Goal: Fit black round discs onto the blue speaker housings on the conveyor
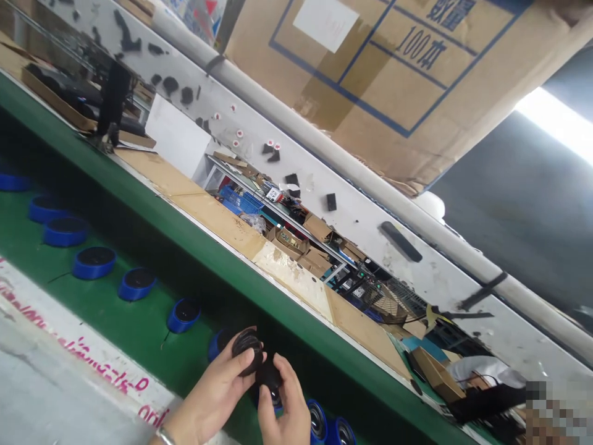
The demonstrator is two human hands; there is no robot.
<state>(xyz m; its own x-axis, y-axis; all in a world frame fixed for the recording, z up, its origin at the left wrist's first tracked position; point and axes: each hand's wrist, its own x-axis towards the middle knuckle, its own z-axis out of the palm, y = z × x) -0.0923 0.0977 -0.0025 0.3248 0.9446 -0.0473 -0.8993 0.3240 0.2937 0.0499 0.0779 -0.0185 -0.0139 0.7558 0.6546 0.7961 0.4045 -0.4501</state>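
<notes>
My left hand (222, 383) is closed around a small stack of black round discs (247, 351). Right beside it, my right hand (290, 405) pinches one black disc (267, 374) between thumb and fingers. A shiny round part shows just under that disc; whether the two touch I cannot tell. Behind my left hand sits a blue round unit (217, 343), partly hidden. Close to my right hand stand two blue round units with exposed ringed faces, one nearer (317, 421) and one at the bottom edge (343, 431).
Several blue units with black tops, such as this one (184, 314), line the green conveyor belt (111, 327). A white ledge with pink writing (83, 346) borders it in front. Beyond run a tan board (222, 222) and a pale beam (306, 167); a large cardboard box (370, 93) is overhead.
</notes>
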